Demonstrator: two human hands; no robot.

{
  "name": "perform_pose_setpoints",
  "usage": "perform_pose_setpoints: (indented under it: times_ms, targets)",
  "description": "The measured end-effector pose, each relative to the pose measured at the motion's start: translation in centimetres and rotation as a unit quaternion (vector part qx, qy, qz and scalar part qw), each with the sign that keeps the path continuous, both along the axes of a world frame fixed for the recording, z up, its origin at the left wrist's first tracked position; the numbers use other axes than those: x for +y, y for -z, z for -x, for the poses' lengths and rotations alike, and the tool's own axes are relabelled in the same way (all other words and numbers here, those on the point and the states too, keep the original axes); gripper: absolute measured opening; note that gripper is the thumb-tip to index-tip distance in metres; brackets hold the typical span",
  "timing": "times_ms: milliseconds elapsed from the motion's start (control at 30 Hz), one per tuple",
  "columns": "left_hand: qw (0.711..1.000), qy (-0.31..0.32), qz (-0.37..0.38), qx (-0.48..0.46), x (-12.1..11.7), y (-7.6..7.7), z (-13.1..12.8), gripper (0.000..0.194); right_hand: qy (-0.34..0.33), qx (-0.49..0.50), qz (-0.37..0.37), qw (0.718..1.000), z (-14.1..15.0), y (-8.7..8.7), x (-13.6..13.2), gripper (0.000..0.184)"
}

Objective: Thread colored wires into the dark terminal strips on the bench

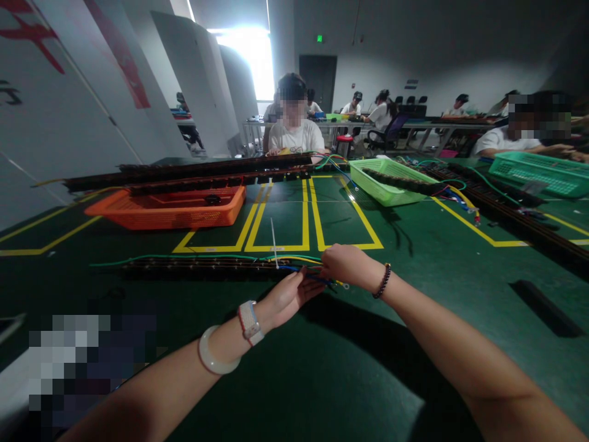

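A long dark strip with wires (193,268) lies across the green table in front of me, a green wire running along its far side. From its right end come yellow, blue and green wires with ring terminals (346,286). My left hand (292,296) holds these wires from below, thumb on top and fingers stretched beneath. My right hand (347,265) is closed in a pinch on the wires just right of it; its fingertips are partly hidden. A white cable tie (275,242) sticks up from the strip near its right end.
Beyond the strip stand an orange basket (165,215) and a light green basket (391,190), dark strips lying over both. A teal basket (543,175) is at far right. A black piece (547,309) lies on the right. A person (294,132) sits opposite.
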State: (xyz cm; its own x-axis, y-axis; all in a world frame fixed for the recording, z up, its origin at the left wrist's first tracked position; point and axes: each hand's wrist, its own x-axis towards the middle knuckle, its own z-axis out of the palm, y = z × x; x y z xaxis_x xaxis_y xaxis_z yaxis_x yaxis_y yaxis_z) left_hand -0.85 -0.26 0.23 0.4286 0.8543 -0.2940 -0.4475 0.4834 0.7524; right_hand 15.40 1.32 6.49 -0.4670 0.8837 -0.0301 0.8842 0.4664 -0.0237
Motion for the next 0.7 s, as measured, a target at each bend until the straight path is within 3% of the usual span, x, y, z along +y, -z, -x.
perform_pose_setpoints:
  times_ms: [467,700]
  targets:
    - [1.000,0.005,0.008,0.007,0.07,0.03,0.12,0.019,-0.005,0.001,0.005,1.000,0.23,0.40,-0.07,0.024]
    - [0.997,0.057,-0.033,0.043,-0.27,-0.51,0.19,0.027,0.035,0.018,-0.039,0.998,-0.09,-0.03,0.11,0.022]
